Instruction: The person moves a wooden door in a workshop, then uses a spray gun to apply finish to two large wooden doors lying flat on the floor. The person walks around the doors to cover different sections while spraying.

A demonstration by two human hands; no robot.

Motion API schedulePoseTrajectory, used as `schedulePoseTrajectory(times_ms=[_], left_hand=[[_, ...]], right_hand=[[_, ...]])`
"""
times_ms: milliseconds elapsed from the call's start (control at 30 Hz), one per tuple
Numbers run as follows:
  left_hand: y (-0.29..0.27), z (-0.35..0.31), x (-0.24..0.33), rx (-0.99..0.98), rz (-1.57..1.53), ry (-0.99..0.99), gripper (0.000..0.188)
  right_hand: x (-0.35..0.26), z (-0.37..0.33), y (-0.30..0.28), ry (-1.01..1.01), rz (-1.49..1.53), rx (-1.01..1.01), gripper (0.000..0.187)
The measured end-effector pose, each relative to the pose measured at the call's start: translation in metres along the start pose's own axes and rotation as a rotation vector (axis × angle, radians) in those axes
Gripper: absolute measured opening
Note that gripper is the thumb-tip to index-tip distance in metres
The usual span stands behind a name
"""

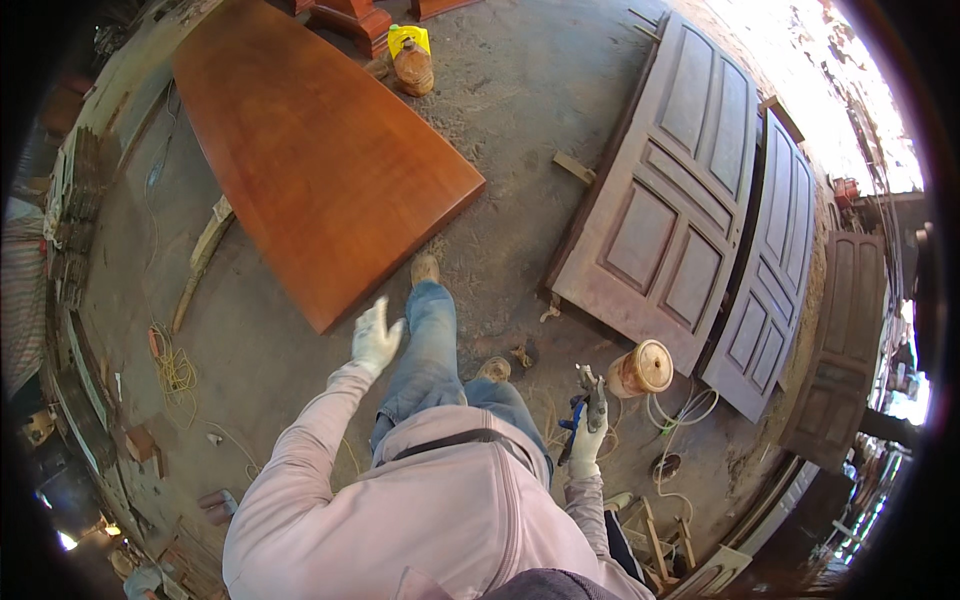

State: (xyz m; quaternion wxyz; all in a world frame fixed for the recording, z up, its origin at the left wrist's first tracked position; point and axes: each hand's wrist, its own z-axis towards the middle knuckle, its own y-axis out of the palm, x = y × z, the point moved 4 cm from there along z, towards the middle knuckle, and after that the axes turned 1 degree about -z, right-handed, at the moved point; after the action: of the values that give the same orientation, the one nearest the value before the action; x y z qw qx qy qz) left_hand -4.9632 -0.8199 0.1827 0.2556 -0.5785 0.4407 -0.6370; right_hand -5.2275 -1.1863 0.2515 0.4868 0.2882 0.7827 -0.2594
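Observation:
My right hand [586,446], in a pale glove with darkened fingers, is closed round a spray gun on my right. Its stained, lidded cup [641,369] sticks out to the right of the fingers, and a blue part [572,432] shows beside the palm. My left hand [374,340], gloved in white, hangs in the air with its fingers apart and nothing in it. Just beyond it lies the near end of a large, glossy orange-brown wooden slab [330,150]. Whether that hand touches the slab's edge, I cannot tell; it looks apart.
Panelled wooden doors [690,190] lie to the right, with a narrower one [770,270] alongside. A yellow-topped jug [412,66] stands past the slab. A pale hose [690,412] loops near the doors. A tangled yellow cord [175,375] and a curved branch [203,258] lie on the left floor.

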Motion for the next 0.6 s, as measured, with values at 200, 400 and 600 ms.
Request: schedulePoseTrajectory(times_ms=[200,400,600], left_hand=[[0.044,0.054,-0.174,-0.211,0.212,-0.578,0.059],[0.119,0.245,-0.224,-0.274,0.253,-0.343,0.056],[0.216,0.496,-0.266,0.093,0.469,0.036,0.058]], right_hand=[[-0.031,0.086,0.111,0.029,-0.174,-0.028,0.045],[-0.014,0.200,0.236,-0.016,-0.279,-0.065,0.046],[0.048,0.289,0.324,-0.065,-0.496,-0.148,0.053]])
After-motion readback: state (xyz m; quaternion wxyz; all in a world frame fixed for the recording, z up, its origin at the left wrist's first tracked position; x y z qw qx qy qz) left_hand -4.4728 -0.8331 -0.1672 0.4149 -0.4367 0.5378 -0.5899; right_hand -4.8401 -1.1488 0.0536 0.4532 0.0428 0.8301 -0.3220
